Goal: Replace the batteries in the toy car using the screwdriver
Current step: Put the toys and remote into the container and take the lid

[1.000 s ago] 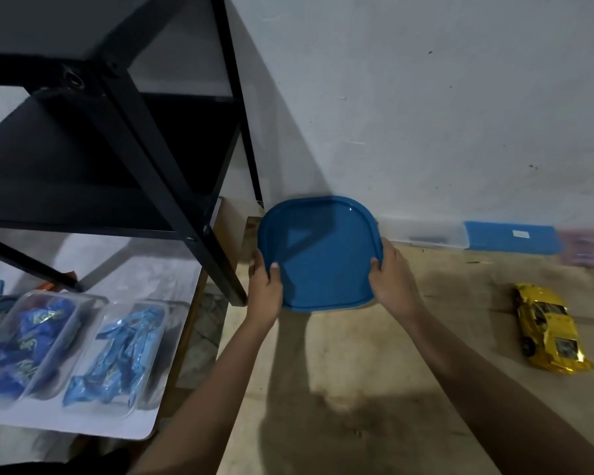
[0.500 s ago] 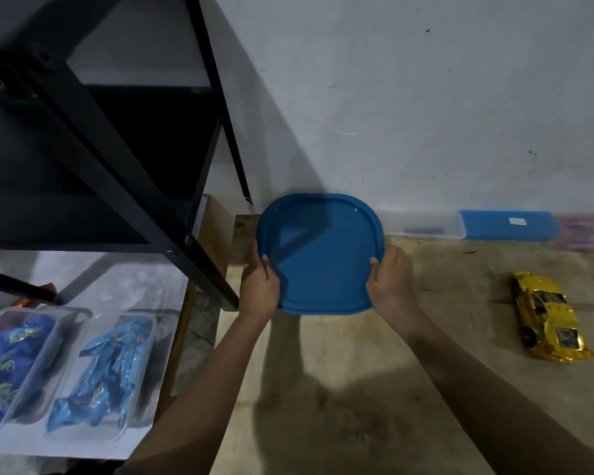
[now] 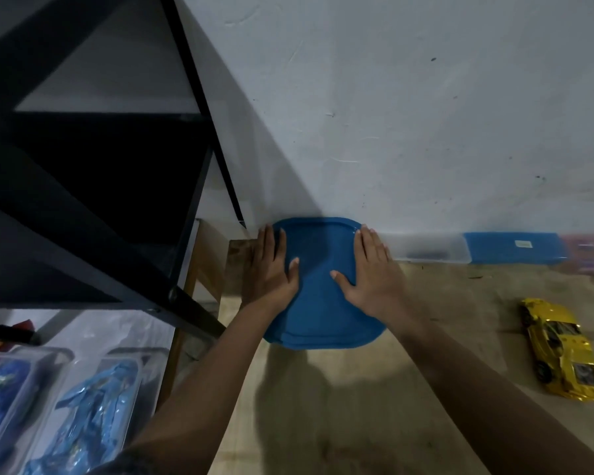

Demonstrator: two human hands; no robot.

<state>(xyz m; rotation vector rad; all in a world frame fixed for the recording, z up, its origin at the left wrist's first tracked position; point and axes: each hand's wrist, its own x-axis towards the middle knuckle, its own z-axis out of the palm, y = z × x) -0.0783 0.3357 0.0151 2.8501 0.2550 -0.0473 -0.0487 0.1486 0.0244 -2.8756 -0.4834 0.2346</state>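
dim, bluish light. the black shelf (image 3: 93, 186) throws a hard diagonal shadow across the wall (image 3: 426, 114). far right edge is blurred and stretched.

We see a smooth blue plastic lid (image 3: 323, 296) on a rough wooden bench (image 3: 374, 406), a glossy yellow toy car (image 3: 563, 351), and a matt black metal shelf (image 3: 83, 200).

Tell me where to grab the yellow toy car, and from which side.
Take the yellow toy car across its middle, between the wheels, coming down from above with thumb on one long flank and fingers on the other. It sits upright on the wooden table, long and narrow, both flanks free. The right hand, flat on the blue lid, is probably the nearer one.
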